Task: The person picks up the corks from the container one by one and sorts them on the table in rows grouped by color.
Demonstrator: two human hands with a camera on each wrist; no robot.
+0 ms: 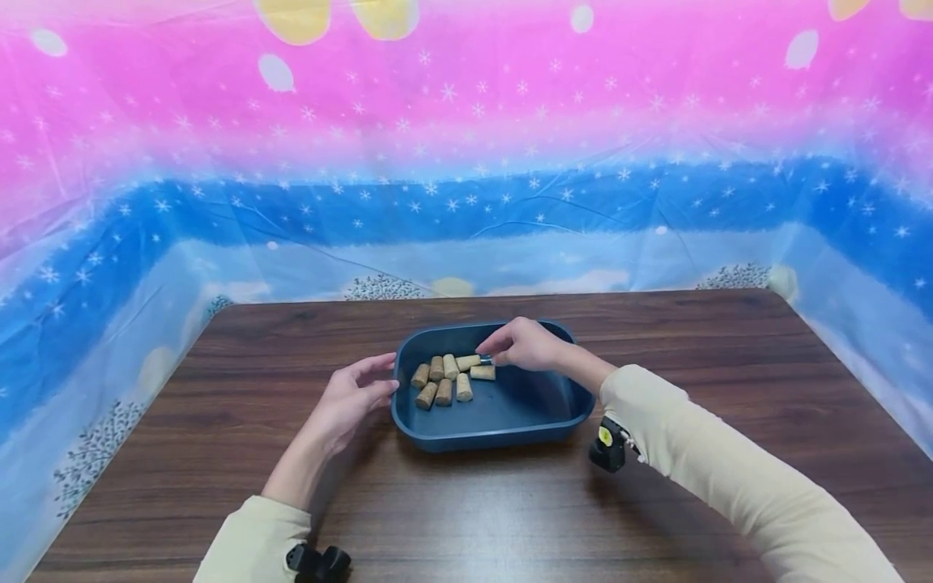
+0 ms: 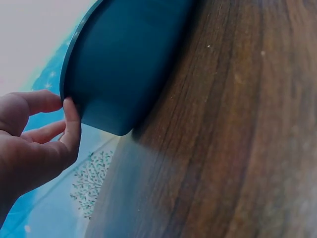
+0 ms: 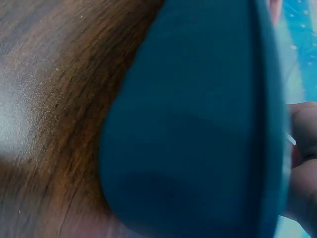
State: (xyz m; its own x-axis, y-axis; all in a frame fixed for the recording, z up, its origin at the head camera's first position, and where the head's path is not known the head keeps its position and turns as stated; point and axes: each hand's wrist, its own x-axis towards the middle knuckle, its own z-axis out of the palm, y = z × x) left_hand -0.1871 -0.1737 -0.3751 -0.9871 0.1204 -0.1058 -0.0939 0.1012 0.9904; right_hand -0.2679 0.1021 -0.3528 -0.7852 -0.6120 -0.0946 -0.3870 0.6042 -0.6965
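A dark blue tray [image 1: 481,439] with rounded corners sits on the wooden table and holds several corks [image 1: 444,393] grouped in its left half. My left hand [image 1: 355,397] is at the tray's left end; in the left wrist view its thumb and a finger pinch the rim. Reaching over the tray from the right, my right hand [image 1: 530,346] pinches the dark, shiny end of a pale cork [image 1: 467,363]. Another cork [image 1: 483,372] lies just below that one. In the right wrist view the tray wall [image 3: 188,124] hides most of the right hand's fingers.
The wooden table [image 1: 466,510] extends around the tray on all sides. Behind it and at both sides hangs a pink and blue cloth [image 1: 466,202] with snowflakes. Black wrist cameras [image 1: 608,445] are strapped at both sleeves.
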